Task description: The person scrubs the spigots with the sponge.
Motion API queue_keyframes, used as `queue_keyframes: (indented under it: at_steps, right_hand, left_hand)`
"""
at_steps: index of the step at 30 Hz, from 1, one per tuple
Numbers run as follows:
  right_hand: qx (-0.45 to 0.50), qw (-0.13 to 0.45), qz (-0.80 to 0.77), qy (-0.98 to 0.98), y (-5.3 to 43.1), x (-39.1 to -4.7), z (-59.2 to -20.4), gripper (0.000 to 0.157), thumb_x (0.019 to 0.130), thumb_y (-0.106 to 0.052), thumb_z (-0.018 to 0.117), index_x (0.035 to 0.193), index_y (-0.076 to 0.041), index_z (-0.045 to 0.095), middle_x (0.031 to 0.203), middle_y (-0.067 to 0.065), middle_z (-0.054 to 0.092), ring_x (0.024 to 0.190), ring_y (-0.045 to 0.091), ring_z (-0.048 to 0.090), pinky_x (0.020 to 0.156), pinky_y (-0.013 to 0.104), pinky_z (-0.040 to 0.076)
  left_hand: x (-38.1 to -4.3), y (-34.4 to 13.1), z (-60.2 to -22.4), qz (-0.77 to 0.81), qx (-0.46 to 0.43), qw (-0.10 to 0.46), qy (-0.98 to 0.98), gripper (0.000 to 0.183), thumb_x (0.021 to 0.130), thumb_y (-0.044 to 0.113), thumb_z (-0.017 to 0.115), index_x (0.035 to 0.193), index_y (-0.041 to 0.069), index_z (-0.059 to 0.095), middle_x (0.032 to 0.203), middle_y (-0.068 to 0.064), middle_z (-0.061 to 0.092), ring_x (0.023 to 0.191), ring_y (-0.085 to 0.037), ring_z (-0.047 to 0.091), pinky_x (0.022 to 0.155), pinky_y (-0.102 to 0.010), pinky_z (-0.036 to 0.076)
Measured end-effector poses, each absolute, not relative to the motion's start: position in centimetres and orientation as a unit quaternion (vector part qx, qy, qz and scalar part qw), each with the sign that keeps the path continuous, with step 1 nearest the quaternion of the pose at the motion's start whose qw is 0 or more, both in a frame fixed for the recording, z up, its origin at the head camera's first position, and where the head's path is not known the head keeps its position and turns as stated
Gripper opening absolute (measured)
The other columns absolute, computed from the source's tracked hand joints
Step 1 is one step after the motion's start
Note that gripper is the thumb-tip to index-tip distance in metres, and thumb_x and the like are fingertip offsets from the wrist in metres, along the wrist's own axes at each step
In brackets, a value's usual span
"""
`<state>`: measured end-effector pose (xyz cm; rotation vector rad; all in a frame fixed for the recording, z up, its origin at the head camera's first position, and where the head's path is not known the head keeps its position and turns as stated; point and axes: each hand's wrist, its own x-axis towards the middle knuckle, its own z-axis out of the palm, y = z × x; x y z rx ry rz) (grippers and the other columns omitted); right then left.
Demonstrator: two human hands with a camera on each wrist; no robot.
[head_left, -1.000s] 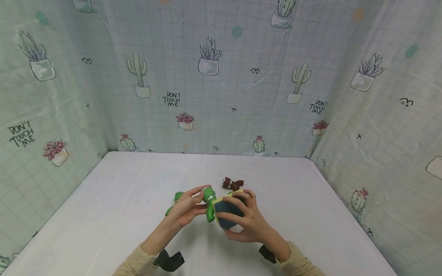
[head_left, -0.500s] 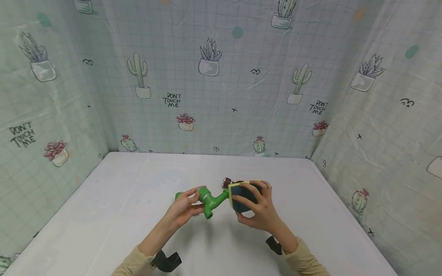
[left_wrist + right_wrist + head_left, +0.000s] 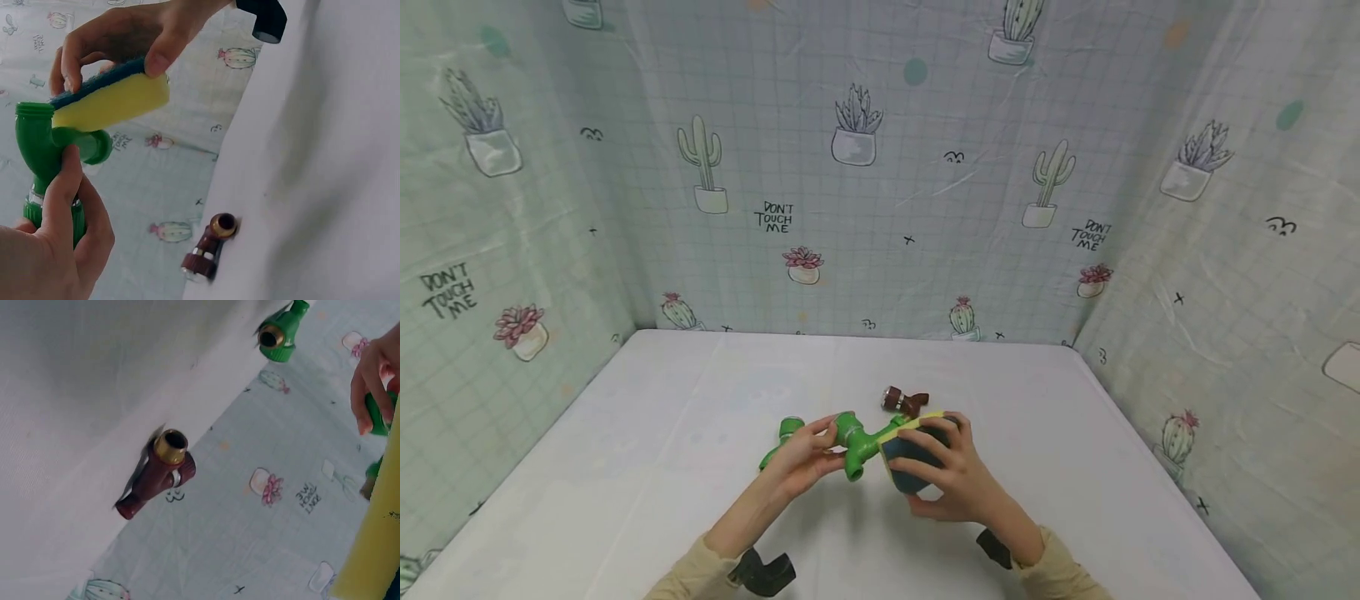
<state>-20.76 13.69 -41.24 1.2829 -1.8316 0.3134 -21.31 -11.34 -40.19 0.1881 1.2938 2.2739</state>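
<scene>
My left hand [image 3: 808,458] grips a green faucet [image 3: 853,442] by its ribbed knob and holds it up over the table. In my right hand [image 3: 951,479] is a sponge [image 3: 119,103], yellow with a dark blue scouring side. The yellow face lies against the faucet's side pipe in the left wrist view. In the head view the sponge hides part of that pipe. Fingers and thumb of the right hand are spread across the sponge's blue side and edge.
A brown faucet [image 3: 895,398] with a brass-coloured end lies on the white table [image 3: 1022,392] beyond the sponge. Another green faucet [image 3: 789,427] lies behind the left hand, partly hidden by it. A patterned curtain [image 3: 910,192] surrounds the table.
The sponge slid right along the faucet's pipe towards its end, then came partway back left and nearer. The left hand has stayed nearly in place, still gripping the faucet.
</scene>
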Motion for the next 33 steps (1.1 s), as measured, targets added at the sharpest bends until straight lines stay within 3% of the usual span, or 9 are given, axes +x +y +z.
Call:
queue_keyframes:
  at_steps: [4, 14, 21, 29, 33]
  right_hand:
    - [0.474, 0.388, 0.180, -0.769, 15.2, -21.1, -40.4, 0.038, 0.078, -0.047, 0.051, 0.107, -0.024, 0.060, 0.119, 0.010, 0.051, 0.105, 0.029, 0.038, 0.079, 0.048, 0.029]
    - [0.437, 0.310, 0.203, -0.819, 15.5, -21.8, -39.1, 0.037, 0.079, -0.047, 0.053, 0.111, -0.029, 0.058, 0.121, 0.003, 0.050, 0.107, 0.021, 0.036, 0.077, 0.044, 0.034]
    - [0.464, 0.320, 0.190, -0.804, 16.1, -20.5, -40.0, 0.035, 0.075, -0.043, 0.057, 0.107, -0.030, 0.059, 0.122, 0.004, 0.049, 0.108, 0.023, 0.035, 0.081, 0.049, 0.031]
    - [0.480, 0.335, 0.179, -0.791, 16.8, -20.0, -39.5, 0.031, 0.072, -0.040, 0.058, 0.101, -0.030, 0.061, 0.119, 0.004, 0.051, 0.106, 0.024, 0.037, 0.080, 0.048, 0.029]
    - [0.459, 0.327, 0.184, -0.805, 16.4, -20.1, -39.2, 0.034, 0.074, -0.042, 0.059, 0.105, -0.029, 0.060, 0.122, 0.005, 0.049, 0.109, 0.025, 0.034, 0.082, 0.051, 0.031]
  left_hand:
    - [-21.6, -11.9, -40.1, 0.801, 0.106, 0.234, 0.541, 0.053, 0.095, 0.016, 0.042, 0.139, -0.005, 0.021, 0.110, -0.003, 0.054, 0.100, -0.023, 0.058, 0.081, -0.032, 0.053]
    - [-21.6, -11.7, -40.0, 0.765, 0.142, 0.220, 0.588, 0.045, 0.093, 0.012, 0.044, 0.134, -0.002, 0.034, 0.114, -0.005, 0.058, 0.091, -0.018, 0.061, 0.073, -0.032, 0.055]
    - [-21.2, -12.0, -40.1, 0.781, 0.133, 0.235, 0.563, 0.047, 0.094, 0.013, 0.042, 0.136, -0.003, 0.029, 0.123, -0.014, 0.051, 0.097, -0.023, 0.059, 0.079, -0.035, 0.053]
    - [-21.2, -12.3, -40.6, 0.783, 0.122, 0.231, 0.565, 0.051, 0.094, 0.017, 0.045, 0.137, -0.005, 0.027, 0.114, -0.007, 0.056, 0.097, -0.023, 0.058, 0.080, -0.034, 0.053]
    - [-21.3, -12.3, -40.6, 0.775, 0.132, 0.231, 0.574, 0.049, 0.094, 0.015, 0.044, 0.136, -0.004, 0.029, 0.119, -0.010, 0.055, 0.097, -0.021, 0.059, 0.078, -0.034, 0.054]
